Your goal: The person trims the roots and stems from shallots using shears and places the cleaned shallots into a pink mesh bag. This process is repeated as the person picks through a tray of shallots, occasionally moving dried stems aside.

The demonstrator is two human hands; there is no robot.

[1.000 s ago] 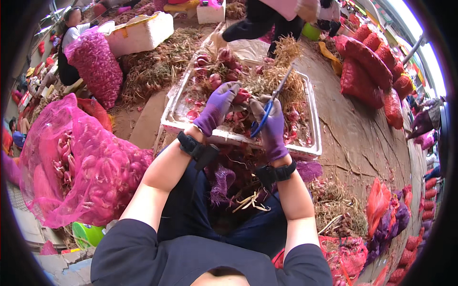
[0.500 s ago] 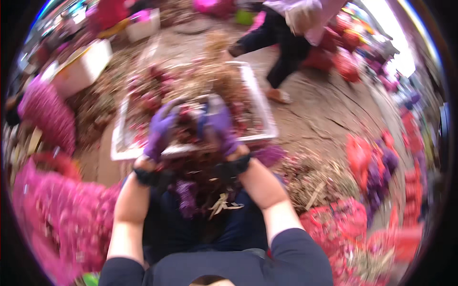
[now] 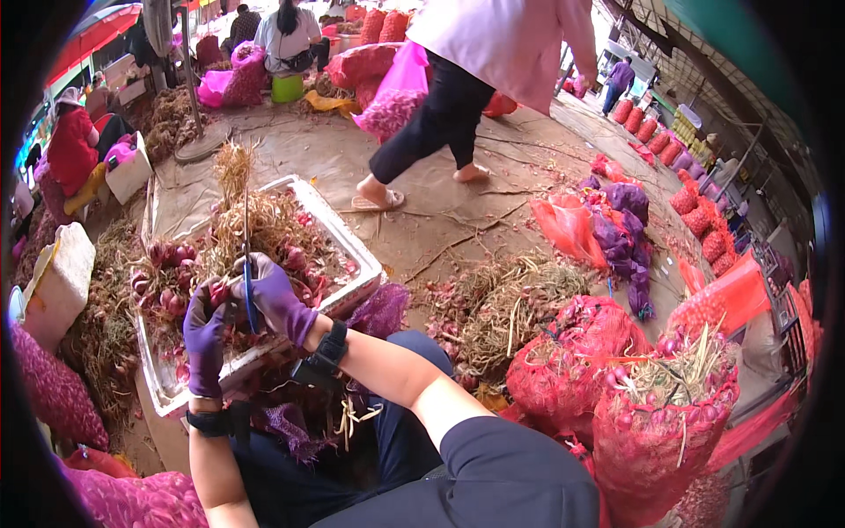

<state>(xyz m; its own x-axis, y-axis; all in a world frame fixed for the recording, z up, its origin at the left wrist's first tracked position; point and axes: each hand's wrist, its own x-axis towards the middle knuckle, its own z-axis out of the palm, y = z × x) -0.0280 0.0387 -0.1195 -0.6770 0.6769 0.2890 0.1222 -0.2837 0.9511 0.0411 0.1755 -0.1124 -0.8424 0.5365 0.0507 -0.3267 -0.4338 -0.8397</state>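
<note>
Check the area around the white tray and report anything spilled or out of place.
A loose heap of dry stalks lies on the brown ground right of the white tray; uncontained, it looks rather untidy. Beyond it, pale stalks poke from an open red mesh sack.

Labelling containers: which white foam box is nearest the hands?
The shallow box, bulbs inside, beneath left hand and right hand; other white boxes sit farther left.

On screen I count two gloves (image 3: 205, 339) (image 3: 276, 299), two wristbands (image 3: 331, 346) (image 3: 208, 423), one pair of scissors (image 3: 249, 295), one tray (image 3: 365, 268), one green stool (image 3: 287, 89).
</note>
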